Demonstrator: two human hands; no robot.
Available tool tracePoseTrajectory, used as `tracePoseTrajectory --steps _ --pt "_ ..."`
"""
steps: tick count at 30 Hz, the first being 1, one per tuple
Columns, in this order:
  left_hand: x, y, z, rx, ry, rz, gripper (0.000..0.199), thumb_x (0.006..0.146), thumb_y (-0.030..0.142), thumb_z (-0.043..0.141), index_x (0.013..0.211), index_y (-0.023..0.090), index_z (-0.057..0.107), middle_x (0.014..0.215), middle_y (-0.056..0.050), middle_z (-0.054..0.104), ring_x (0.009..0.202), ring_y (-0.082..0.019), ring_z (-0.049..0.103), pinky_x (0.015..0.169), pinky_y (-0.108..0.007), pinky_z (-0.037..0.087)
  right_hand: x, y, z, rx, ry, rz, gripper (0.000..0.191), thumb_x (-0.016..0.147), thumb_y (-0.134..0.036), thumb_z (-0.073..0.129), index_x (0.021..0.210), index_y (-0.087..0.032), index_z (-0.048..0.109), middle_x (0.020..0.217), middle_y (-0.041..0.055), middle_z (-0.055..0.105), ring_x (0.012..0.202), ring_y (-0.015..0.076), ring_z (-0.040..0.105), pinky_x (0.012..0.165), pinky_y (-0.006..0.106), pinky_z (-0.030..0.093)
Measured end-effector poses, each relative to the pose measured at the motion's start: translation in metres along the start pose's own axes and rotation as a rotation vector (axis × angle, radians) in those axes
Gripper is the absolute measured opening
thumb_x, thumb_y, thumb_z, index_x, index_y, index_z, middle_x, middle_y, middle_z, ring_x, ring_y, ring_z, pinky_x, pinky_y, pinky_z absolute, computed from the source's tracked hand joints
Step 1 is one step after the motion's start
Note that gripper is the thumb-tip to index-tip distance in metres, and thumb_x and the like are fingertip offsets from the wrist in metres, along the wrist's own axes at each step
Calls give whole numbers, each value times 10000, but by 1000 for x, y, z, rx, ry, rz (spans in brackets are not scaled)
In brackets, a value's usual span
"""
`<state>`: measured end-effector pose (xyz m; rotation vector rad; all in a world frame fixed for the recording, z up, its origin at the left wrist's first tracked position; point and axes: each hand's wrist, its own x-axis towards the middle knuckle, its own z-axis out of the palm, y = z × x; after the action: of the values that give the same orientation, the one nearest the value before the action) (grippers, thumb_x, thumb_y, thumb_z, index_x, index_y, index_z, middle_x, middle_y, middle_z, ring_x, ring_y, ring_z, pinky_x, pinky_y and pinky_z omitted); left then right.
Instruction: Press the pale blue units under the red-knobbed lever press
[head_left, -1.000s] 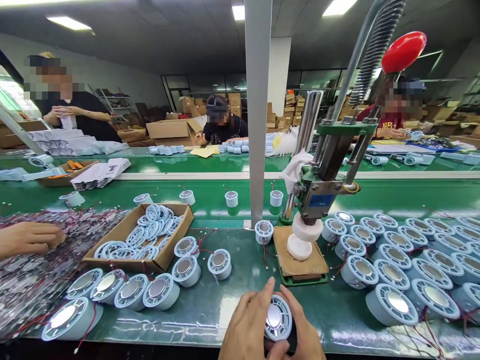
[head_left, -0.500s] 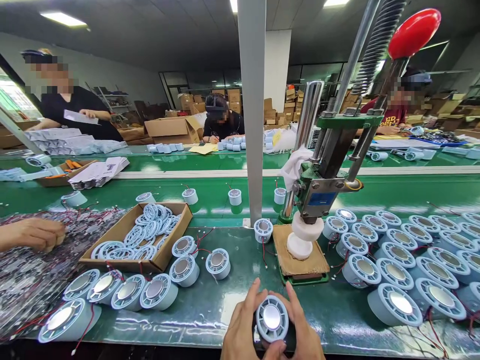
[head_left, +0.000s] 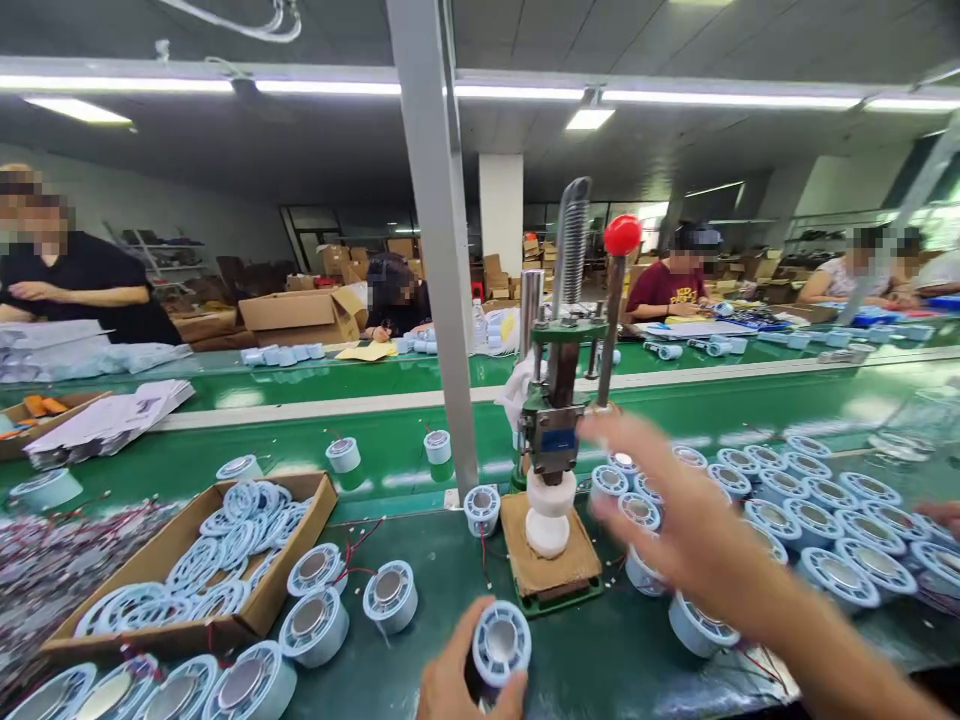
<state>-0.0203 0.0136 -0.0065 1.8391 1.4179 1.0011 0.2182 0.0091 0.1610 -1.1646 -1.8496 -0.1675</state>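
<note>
Bench (head_left: 585, 665) is green and shiny, with a clear patch in the low middle, between the loose blue cups (head_left: 390, 597) on the left and the rows of blue cups (head_left: 836, 575) on the right. The left hand (head_left: 448, 682) is in this patch, with bare green on both sides of it. Some bare green also lies between it and the brown board (head_left: 574, 570) under the press (head_left: 556, 440). The near edge of the bench is mostly out of sight at the bottom. The cardboard box (head_left: 324, 515) of blue rings (head_left: 247, 520) takes up room on the left, and its right side is close to the loose cups. A tall grey post (head_left: 435, 250) stands just behind and left of the press.

The left grip is part closed, pinching a round blue part (head_left: 502, 645) with fingers on its left side and the thumb low on its right side. The part's silver middle shows. The right hand (head_left: 667, 495) is up beside the press, over the near end of the right rows. Its grip is spread, but it is blurry, so you cannot tell if the fingertips touch the press. Another person's hand (head_left: 941, 516) pokes in at the far right edge
</note>
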Motion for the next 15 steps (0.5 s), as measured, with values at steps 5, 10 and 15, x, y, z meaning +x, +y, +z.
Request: tracePoseTrajectory --steps 5,10,15 --pt "81 56 -5 -137 49 -6 556 698 397 683 1197 161 616 1174 -91 703 1073 -303 650 990 -436 486 180 43 -72 -70 430 -11 405 906 -160 479 1286 -48 566 1111 79 632 1076 173 578 930 320 450" --pt "118 54 11 -271 13 25 542 711 442 670 1123 92 626 1119 -153 705 1023 -310 659 950 -458 500 231 73 -41 191 366 116 303 887 -106 390 878 -55 688 676 6 598 587 46 539 689 214 432" --pt "122 61 28 -417 -145 90 551 637 276 760 1151 123 633 1136 -113 717 1038 -271 668 940 -364 515 221 70 -37 247 393 113 273 839 -112 391 810 -73 659 631 -5 569 481 44 517 618 218 417"
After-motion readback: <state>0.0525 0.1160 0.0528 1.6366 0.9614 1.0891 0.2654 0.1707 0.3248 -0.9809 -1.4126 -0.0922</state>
